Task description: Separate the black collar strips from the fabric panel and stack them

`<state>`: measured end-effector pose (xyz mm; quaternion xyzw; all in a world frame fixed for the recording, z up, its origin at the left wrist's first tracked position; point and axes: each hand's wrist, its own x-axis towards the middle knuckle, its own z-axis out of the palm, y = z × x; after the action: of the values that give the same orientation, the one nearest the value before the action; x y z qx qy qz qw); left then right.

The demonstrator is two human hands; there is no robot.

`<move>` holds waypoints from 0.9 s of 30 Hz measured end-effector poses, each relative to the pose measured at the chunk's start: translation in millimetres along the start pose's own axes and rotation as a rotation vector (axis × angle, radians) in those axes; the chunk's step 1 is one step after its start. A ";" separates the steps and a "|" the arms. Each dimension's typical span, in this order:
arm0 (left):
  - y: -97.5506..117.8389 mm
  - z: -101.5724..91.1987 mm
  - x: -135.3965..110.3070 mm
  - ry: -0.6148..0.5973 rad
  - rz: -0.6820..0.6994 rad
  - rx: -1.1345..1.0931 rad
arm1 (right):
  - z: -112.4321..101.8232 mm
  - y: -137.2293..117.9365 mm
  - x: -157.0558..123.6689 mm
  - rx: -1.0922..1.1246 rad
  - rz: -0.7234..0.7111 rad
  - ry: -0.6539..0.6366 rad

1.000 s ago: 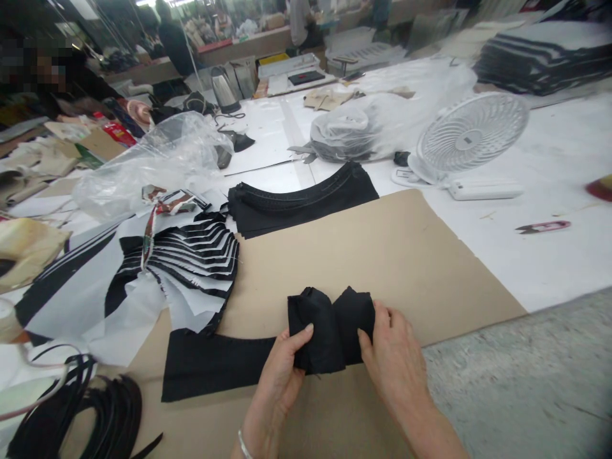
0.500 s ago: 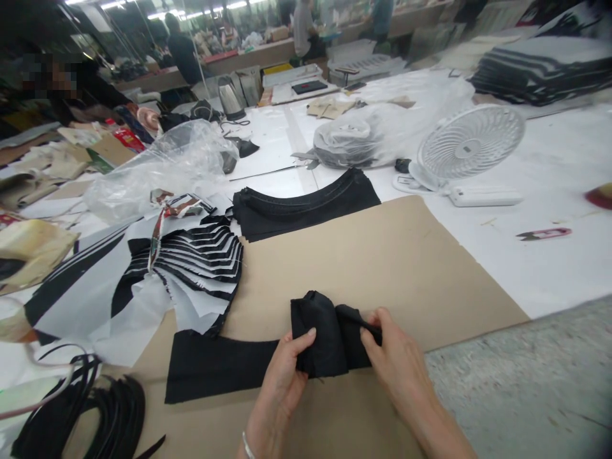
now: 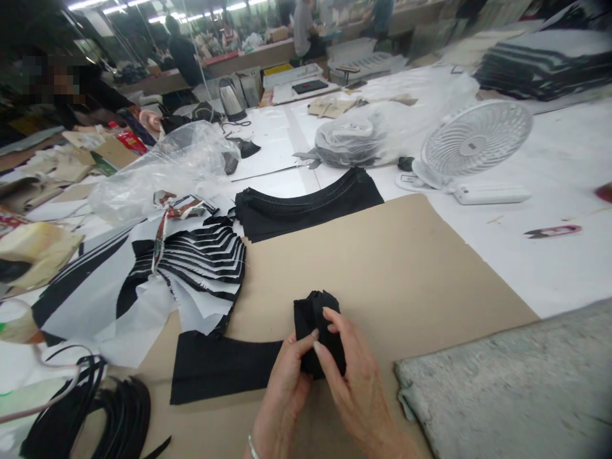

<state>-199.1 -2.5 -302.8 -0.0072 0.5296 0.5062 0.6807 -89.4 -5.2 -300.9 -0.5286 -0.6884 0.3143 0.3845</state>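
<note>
On the brown cardboard sheet (image 3: 377, 261), a black fabric strip (image 3: 224, 368) is lying flat at one end, while the left hand (image 3: 289, 376) is gripping its folded other end, thumb on top. The right hand (image 3: 356, 379) is touching that fold with thumb and fingertips; whether it is pinching is not showing clearly. Beyond, curved black fabric pieces (image 3: 306, 213) are lying stacked.

Fluorescent tubes (image 3: 236, 6) glare at eleven o'clock, dimness around them. White table (image 3: 568, 137) bright, shadows soft. Fabric stack (image 3: 540, 67) at two o'clock blurred; wide-angle stretch toward edges.
</note>
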 end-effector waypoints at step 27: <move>0.0 9.8 3.8 0.127 -0.037 0.024 | 16.2 29.5 -29.0 -0.082 0.219 0.004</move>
<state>-192.4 5.5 -301.3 -0.0407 0.5774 0.4857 0.6550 -84.8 -26.6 -339.6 -0.6166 -0.6382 0.3248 0.3271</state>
